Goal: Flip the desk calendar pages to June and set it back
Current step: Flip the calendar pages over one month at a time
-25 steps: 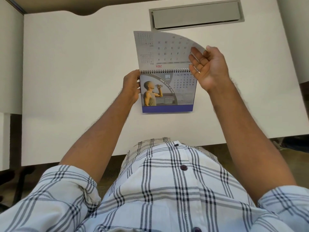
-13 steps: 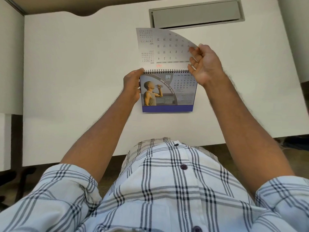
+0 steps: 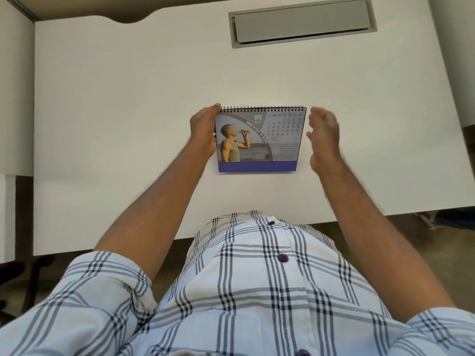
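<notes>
A spiral-bound desk calendar [image 3: 259,140] stands on the white desk [image 3: 128,111] in front of me. Its front page reads APR 2026, with a picture of a person drinking water and a blue strip along the bottom. My left hand [image 3: 204,128] grips the calendar's left edge near the spiral. My right hand [image 3: 322,136] hovers just right of the calendar, fingers apart, not touching it and holding nothing. The flipped page is out of sight behind the calendar.
A grey rectangular cable hatch [image 3: 302,21] is set into the desk at the back. The desk's near edge runs just above my plaid shirt [image 3: 257,291]. Another white surface [image 3: 15,86] adjoins on the left.
My right hand carried the raised page over the spiral to the back and let go. It has dropped beside the calendar's right edge. The left hand kept its grip.
</notes>
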`<state>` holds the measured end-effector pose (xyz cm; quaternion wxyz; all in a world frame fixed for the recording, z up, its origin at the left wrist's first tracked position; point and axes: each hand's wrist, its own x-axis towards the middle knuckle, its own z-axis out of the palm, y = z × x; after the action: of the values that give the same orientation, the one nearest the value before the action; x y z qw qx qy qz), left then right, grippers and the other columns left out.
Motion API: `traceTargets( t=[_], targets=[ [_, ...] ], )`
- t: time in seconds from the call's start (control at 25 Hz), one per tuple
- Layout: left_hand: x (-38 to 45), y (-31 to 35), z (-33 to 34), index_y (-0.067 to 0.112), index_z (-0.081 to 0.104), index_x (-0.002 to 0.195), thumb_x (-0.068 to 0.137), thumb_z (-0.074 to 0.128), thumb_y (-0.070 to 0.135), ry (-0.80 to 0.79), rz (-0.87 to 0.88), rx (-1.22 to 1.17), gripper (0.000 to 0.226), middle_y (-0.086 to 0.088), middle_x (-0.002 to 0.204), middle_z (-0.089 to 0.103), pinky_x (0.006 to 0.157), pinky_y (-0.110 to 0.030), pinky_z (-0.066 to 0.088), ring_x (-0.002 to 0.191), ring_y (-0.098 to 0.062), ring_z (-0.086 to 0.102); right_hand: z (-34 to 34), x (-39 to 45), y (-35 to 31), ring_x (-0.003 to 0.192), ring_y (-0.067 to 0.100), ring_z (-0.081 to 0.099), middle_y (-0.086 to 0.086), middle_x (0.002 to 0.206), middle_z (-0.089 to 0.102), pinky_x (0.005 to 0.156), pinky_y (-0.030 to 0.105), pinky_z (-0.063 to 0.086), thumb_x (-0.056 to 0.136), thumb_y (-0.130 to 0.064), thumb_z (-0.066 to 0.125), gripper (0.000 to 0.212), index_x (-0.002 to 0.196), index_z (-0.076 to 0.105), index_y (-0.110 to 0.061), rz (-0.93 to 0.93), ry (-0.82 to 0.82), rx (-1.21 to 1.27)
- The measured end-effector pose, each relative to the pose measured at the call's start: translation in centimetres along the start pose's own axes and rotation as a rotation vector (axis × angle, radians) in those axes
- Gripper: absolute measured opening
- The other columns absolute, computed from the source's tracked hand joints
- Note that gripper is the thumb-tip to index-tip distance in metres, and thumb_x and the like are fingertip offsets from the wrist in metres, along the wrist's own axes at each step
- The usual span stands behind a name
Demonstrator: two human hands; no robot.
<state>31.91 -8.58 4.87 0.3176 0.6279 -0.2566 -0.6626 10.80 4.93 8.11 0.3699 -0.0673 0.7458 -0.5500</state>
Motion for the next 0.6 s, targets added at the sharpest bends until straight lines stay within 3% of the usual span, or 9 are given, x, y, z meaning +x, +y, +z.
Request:
traceTargets(
  t=[0.08, 0.16, 0.24, 0.32, 0.4, 0.48, 0.6],
  targets=[
    [0.1, -0.1, 0.0, 0.017, 0.070, 0.083, 0.092, 0.073, 0.023, -0.004, 0.003, 0.000, 0.011, -0.002, 0.072, 0.072, 0.056, -0.025, 0.055, 0.067, -0.018, 0.065, -0.5, -0.9, 3.5, 0.101, 0.003, 0.060, 0.000, 0.134, 0.058, 0.073, 0.008, 0.048, 0.096, -0.012, 0.054, 0.044, 0.139, 0.054, -0.012, 0.059, -0.012, -0.149],
    [0.2, -0.1, 0.0, 0.017, 0.070, 0.082, 0.093, 0.073, 0.024, -0.008, 0.008, 0.003, 0.013, 0.002, 0.065, 0.073, 0.053, -0.023, 0.055, 0.063, -0.016, 0.066, -0.6, -2.0, 6.4, 0.119, 0.014, 0.060, 0.003, 0.143, 0.054, 0.089, 0.020, 0.052, 0.093, -0.011, 0.054, 0.052, 0.145, 0.051, -0.016, 0.080, -0.073, -0.261],
    [0.5, -0.2, -0.1, 0.017, 0.070, 0.082, 0.093, 0.072, 0.026, 0.005, 0.022, 0.023, 0.014, 0.001, 0.068, 0.073, 0.053, -0.023, 0.054, 0.066, -0.017, 0.066, -0.7, -2.9, 8.2, 0.122, 0.017, 0.058, -0.001, 0.136, 0.054, 0.099, 0.028, 0.050, 0.088, -0.013, 0.053, 0.051, 0.137, 0.057, -0.027, 0.034, -0.135, -0.336],
    [0.8, -0.4, -0.1, 0.017, 0.071, 0.084, 0.094, 0.072, 0.027, 0.008, 0.031, 0.037, 0.015, -0.003, 0.079, 0.072, 0.064, -0.027, 0.055, 0.077, -0.021, 0.065, -0.9, -3.4, 9.0, 0.121, 0.016, 0.057, -0.011, 0.124, 0.050, 0.097, 0.024, 0.048, 0.089, -0.015, 0.054, 0.043, 0.124, 0.060, -0.040, -0.007, -0.173, -0.373],
    [0.8, -0.5, -0.1, 0.016, 0.071, 0.084, 0.094, 0.072, 0.030, 0.005, 0.027, 0.033, 0.016, -0.006, 0.085, 0.071, 0.074, -0.033, 0.057, 0.082, -0.022, 0.064, -1.1, -3.0, 9.3, 0.126, 0.019, 0.054, -0.011, 0.126, 0.046, 0.100, 0.024, 0.047, 0.093, -0.016, 0.056, 0.036, 0.125, 0.061, -0.032, 0.004, -0.154, -0.390],
    [0.8, -0.5, -0.1, 0.017, 0.071, 0.084, 0.093, 0.072, 0.031, 0.011, 0.024, 0.035, 0.017, -0.006, 0.085, 0.071, 0.072, -0.033, 0.056, 0.080, -0.021, 0.064, -1.1, -2.6, 9.5, 0.126, 0.019, 0.054, -0.005, 0.133, 0.043, 0.104, 0.030, 0.048, 0.094, -0.016, 0.058, 0.041, 0.134, 0.056, -0.021, 0.037, -0.116, -0.401],
    [0.7, -0.6, -0.1, 0.017, 0.071, 0.084, 0.093, 0.072, 0.030, 0.019, 0.035, 0.031, 0.016, -0.004, 0.082, 0.071, 0.068, -0.030, 0.055, 0.078, -0.019, 0.064, -1.0, -2.6, 9.6, 0.121, 0.017, 0.056, -0.004, 0.136, 0.045, 0.092, 0.023, 0.051, 0.093, -0.017, 0.060, 0.046, 0.138, 0.049, -0.021, 0.057, -0.096, -0.360]
  ],
)
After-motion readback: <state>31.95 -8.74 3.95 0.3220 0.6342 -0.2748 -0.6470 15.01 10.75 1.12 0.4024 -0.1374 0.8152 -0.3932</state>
